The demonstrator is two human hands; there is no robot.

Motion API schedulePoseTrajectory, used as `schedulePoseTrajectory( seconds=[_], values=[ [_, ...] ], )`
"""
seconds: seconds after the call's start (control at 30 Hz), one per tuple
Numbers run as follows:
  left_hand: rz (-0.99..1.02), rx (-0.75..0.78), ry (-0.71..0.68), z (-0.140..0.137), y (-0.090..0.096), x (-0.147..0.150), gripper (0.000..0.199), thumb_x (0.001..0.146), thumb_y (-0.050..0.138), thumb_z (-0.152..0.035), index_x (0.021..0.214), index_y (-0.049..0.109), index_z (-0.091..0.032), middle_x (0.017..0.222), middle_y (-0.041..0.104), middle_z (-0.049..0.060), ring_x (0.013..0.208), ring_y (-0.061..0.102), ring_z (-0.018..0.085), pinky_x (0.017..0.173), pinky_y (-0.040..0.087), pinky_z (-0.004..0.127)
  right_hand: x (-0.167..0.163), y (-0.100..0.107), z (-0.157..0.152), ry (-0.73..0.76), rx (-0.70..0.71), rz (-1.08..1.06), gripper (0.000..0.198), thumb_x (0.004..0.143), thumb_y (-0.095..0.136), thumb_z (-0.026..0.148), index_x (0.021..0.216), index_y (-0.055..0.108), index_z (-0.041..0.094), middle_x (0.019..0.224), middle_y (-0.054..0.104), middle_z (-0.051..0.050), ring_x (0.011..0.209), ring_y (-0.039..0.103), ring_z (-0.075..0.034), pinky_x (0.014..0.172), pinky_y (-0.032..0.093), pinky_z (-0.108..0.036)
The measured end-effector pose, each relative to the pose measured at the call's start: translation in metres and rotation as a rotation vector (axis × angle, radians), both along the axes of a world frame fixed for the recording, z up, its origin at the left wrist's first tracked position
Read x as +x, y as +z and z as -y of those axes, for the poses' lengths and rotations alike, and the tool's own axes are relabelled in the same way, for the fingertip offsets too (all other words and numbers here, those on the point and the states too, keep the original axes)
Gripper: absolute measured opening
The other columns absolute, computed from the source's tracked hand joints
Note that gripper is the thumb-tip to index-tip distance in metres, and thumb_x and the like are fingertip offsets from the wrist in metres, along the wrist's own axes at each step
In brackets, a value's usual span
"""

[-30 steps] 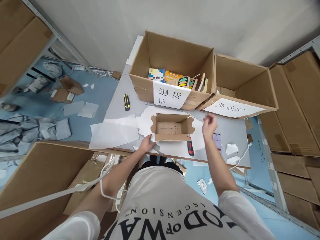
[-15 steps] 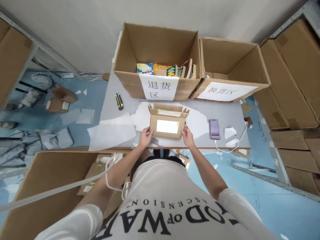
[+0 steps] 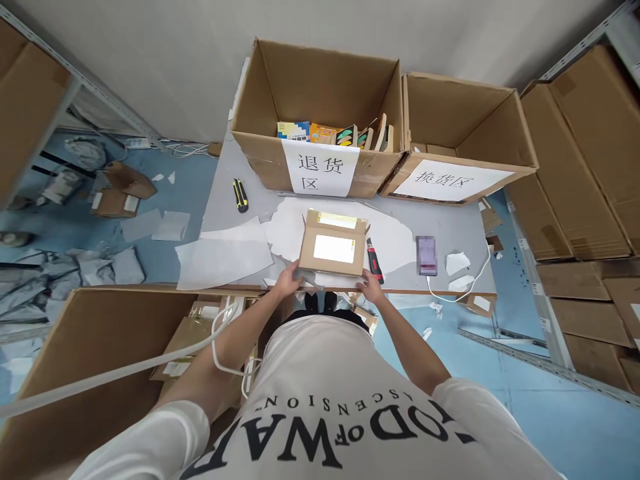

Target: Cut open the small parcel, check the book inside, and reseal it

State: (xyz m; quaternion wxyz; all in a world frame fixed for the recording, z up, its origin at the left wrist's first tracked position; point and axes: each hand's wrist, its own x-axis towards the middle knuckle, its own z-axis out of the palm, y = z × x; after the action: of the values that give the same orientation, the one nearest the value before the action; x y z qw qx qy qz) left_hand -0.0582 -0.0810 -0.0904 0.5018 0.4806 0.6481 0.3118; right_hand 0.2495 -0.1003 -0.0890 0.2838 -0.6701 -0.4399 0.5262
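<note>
A small cardboard box (image 3: pixel 310 257) with a white label on its upper face lies near the front edge of the table. Its flap at the far side is folded back, with a yellow-edged strip on it. My left hand (image 3: pixel 289 280) grips the near left corner, fingers closed on the cardboard. At the near right corner, my right hand (image 3: pixel 371 288) has thumb and fingers around the edge; the fingers' undersides are hidden. Just right of the box lies a red and black utility knife (image 3: pixel 374 261). White paper sheets (image 3: pixel 395 243) are spread beneath the box.
Two large open cartons stand at the back: the left carton (image 3: pixel 260 163) holds several books, the right carton (image 3: pixel 480 143) has a paper sign. A yellow-black utility knife (image 3: pixel 240 195), a phone (image 3: pixel 427 257) on a white cable and paper scraps (image 3: pixel 457 263) lie about. Another carton (image 3: pixel 100 347) stands low left.
The box's far flap has tipped further back and its side tabs stick out less. My right hand has shifted slightly down and left, and more of the red knife shows.
</note>
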Motion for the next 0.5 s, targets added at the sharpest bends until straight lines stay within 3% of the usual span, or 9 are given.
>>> schedulePoseTrajectory(
  seconds=[0.13,0.2,0.3,0.4,0.5],
  values=[
    [0.073,0.048,0.107,0.002,0.005,0.009,0.045,0.066,0.068,-0.033,0.107,0.062,-0.017,0.108,0.069,0.010,0.108,0.062,0.027,0.101,0.044,0.043,-0.011,0.016,0.000,0.020,0.066,-0.019,0.033,0.076,0.054,0.033,0.107,0.049,0.022,0.128,0.058,-0.013,0.121,0.055,-0.023,0.097,0.046,-0.040],
    [0.085,0.161,0.130,0.002,0.018,0.012,0.041,0.071,0.066,-0.037,0.107,0.060,-0.017,0.112,0.067,0.011,0.109,0.062,0.024,0.101,0.045,0.040,-0.013,0.035,-0.006,0.024,0.131,0.031,0.025,0.082,0.048,0.041,0.100,0.047,0.023,0.118,0.063,-0.011,0.112,0.059,-0.022,0.093,0.048,-0.037],
    [0.021,0.254,0.153,-0.001,0.046,0.014,0.041,0.074,0.067,-0.041,0.107,0.057,-0.019,0.110,0.066,0.011,0.103,0.063,0.022,0.093,0.050,0.037,-0.011,0.068,-0.018,0.039,0.160,0.213,0.028,0.087,0.040,0.052,0.091,0.047,0.025,0.098,0.067,-0.008,0.092,0.063,-0.024,0.084,0.048,-0.038],
    [-0.101,0.198,0.207,-0.011,0.066,0.017,0.043,0.075,0.067,-0.048,0.105,0.058,-0.018,0.104,0.067,0.010,0.097,0.064,0.024,0.086,0.052,0.037,-0.014,0.088,-0.034,0.066,0.133,0.402,0.035,0.090,0.033,0.057,0.087,0.047,0.025,0.089,0.066,-0.007,0.085,0.061,-0.026,0.079,0.046,-0.038],
    [-0.174,0.076,0.204,-0.023,0.071,0.021,0.046,0.076,0.064,-0.053,0.104,0.059,-0.017,0.101,0.068,0.011,0.095,0.064,0.026,0.086,0.050,0.040,-0.020,0.085,-0.050,0.120,0.048,0.502,0.037,0.091,0.032,0.057,0.083,0.048,0.025,0.084,0.065,-0.008,0.084,0.061,-0.027,0.078,0.044,-0.037]
  ],
)
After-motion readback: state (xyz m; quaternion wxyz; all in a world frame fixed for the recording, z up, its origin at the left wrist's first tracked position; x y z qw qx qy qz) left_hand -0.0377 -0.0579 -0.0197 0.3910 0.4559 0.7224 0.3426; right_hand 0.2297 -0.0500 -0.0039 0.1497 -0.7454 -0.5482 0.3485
